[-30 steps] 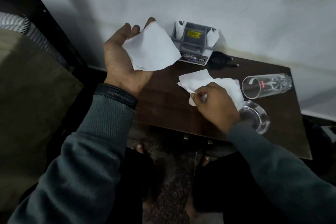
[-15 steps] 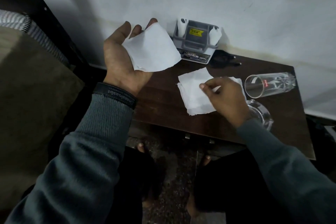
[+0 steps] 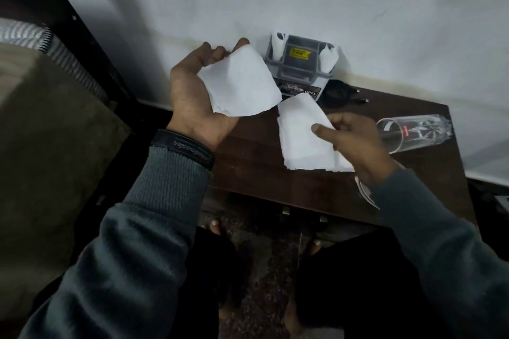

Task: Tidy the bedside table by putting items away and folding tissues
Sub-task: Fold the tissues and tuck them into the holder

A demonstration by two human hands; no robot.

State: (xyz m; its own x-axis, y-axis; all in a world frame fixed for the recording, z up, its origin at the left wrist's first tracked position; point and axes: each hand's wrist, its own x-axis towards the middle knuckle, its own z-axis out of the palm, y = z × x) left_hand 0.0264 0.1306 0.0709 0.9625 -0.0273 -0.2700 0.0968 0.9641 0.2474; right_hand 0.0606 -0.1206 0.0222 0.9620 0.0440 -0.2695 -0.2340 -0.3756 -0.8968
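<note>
on the left, the left hand [image 3: 197, 99] is lying palm up, its fingers curling loosely over the top edge of a folded white paper tissue [image 3: 243, 85] that is resting across the palm and being held there. to its right, a second white paper tissue [image 3: 301, 143] is sitting low over the dark brown wooden bedside table [image 3: 248, 176], and the right hand [image 3: 358, 146] is grasping its right edge, index finger reaching over the sheet and the other fingers curling behind it. the folding step seems to be in hand: one tissue folded, this one being squared up. the next move is probably calling for a clean fold with edges matched, then stacking it with the one in the palm. further right, a clear drinking glass [image 3: 413, 132] is lying on its side, not yet put away. as for what is hard to read: the grey plastic caddy [image 3: 298, 71] by the wall is being partly covered by the held tissue, the black cable [image 3: 343, 93] beside it is blurring into shadow, the right thumb is hiding behind the sheet so the pinch is likely rather than certain, and the right wrist is covering most of a round clear glass piece [image 3: 363, 195].
</note>
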